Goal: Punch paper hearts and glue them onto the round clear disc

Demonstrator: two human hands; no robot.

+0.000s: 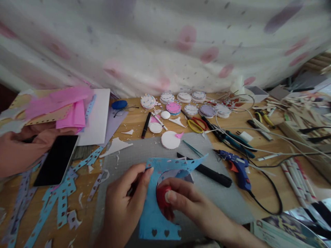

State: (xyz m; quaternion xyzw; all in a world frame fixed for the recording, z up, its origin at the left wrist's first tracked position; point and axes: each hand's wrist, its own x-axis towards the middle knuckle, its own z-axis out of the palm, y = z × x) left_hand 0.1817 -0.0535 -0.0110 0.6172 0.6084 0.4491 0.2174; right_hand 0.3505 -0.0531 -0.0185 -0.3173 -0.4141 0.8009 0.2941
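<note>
While the left hand (127,197) pinches blue paper (149,213), the right hand (190,199) grips a red tool (161,199) by its curved edge; trimming seems underway, probably needing the paper steady next.

A white curtain (152,44), printed with blurred pink and purple petal-like blotches and small dark flecks, hangs in folds across my whole view. Its lower edge meets the back of my light-brown wooden table (136,122), whose grain shows in bands. The light around me is soft, and the tabletop's right side catches a pale sheen.
</note>
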